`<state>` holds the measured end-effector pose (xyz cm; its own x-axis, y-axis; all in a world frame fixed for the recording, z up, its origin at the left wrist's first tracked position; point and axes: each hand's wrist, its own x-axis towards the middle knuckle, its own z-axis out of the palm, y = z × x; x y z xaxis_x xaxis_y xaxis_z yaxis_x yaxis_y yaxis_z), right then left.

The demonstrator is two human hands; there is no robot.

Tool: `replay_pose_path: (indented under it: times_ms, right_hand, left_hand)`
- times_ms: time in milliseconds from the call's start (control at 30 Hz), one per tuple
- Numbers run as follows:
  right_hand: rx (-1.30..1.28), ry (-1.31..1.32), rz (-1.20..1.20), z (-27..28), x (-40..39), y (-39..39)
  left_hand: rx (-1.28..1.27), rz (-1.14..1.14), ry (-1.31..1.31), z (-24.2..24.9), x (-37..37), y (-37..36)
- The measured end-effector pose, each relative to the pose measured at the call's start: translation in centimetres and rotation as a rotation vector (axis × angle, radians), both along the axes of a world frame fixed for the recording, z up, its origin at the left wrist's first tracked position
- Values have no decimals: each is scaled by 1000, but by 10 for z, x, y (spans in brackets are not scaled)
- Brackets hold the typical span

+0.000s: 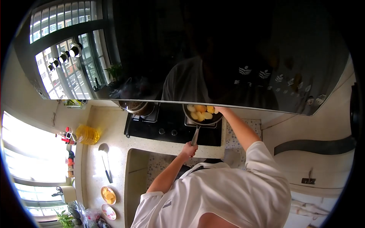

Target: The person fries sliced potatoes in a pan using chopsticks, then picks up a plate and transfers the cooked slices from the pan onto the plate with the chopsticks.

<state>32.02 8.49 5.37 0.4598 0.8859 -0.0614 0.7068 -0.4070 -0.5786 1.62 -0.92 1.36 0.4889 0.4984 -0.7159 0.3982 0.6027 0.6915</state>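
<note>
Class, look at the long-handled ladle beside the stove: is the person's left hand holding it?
No, the left hand grips the pan handle, while the ladle lies on the counter.

Bright light is pouring in through a big window [30, 144] on the left and making the pale, speckled bench [114, 152] shine. A green plant [64, 218] is sitting by it. The floor [245, 131] is showing little spots. Up top, a shiny black hood [228, 41] is mirroring window bars.
</note>
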Motion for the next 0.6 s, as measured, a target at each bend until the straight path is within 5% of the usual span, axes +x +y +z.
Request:
replay_pose_path:
  times_ms: [233,367,400,500,600]
  right_hand:
    - [503,802,-628,-4,33,2]
    - [743,1254,-771,0,34,-7]
    - [827,1387,-734,-3,37,-8]
    - [1144,2308,102,-64,75,-11]
    - [843,1276,-933,4,29,-22]
  left_hand:
    - [-8,5,-11,1,2,1]
    - [-26,17,-8,5,2,-1]
    - [-36,18,-10,6,2,-1]
    - [-27,14,0,2,2,-1]
    - [-45,18,-15,2,1,0]
